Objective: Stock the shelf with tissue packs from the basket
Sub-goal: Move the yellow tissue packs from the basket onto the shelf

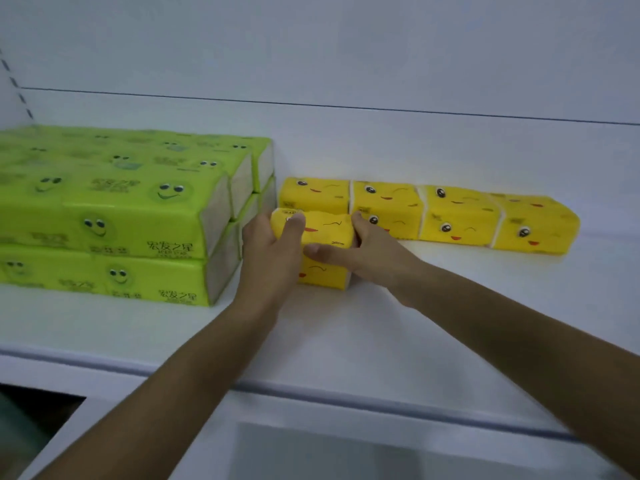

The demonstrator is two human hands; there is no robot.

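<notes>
A yellow tissue pack (325,233) with a printed face stands on the white shelf (346,327), just in front of a row of several matching yellow packs (457,216) along the back wall. My left hand (270,254) grips its left side, thumb over the top edge. My right hand (367,254) grips its right side, thumb laid across the front face. The pack's lower left is hidden behind my left hand. No basket is in view.
Stacked green tissue packs (114,216) fill the shelf's left part, two layers high, right beside my left hand. Bare shelf surface lies in front of and to the right of the yellow row. The shelf's front edge (346,393) runs below my forearms.
</notes>
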